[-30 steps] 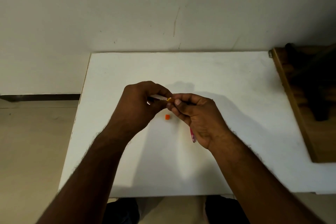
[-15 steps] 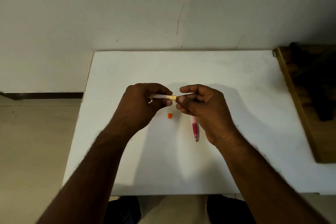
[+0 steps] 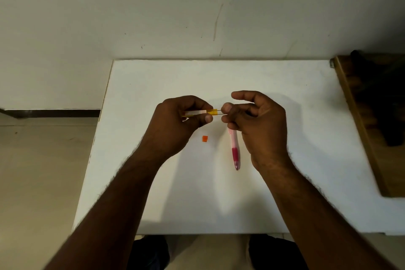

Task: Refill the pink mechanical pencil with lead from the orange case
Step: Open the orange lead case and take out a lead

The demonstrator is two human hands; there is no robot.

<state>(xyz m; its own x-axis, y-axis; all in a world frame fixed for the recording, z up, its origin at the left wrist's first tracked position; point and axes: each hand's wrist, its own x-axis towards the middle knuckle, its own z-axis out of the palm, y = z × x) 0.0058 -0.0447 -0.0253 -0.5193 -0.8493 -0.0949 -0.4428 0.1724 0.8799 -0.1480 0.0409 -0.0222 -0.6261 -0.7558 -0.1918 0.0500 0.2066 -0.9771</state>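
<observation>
My left hand (image 3: 182, 120) grips the orange lead case (image 3: 202, 112), held level above the white table (image 3: 285, 182) with its open end pointing right. A thin dark lead (image 3: 219, 113) sticks out of that end. My right hand (image 3: 256, 123) pinches the lead's far tip between thumb and fingers. The pink mechanical pencil (image 3: 234, 149) hangs from the lower fingers of the same hand, tip pointing down toward me. The case's small orange cap (image 3: 204, 138) lies on the table between my hands.
A brown wooden board (image 3: 359, 129) with a dark object (image 3: 385, 103) on it borders the table's right edge. The wall runs along the table's far edge. To the left the table drops off to a tiled floor (image 3: 39, 171).
My right hand has moved to the right away from the case, drawing the lead out. The pencil in that hand now shows more below the fingers.
</observation>
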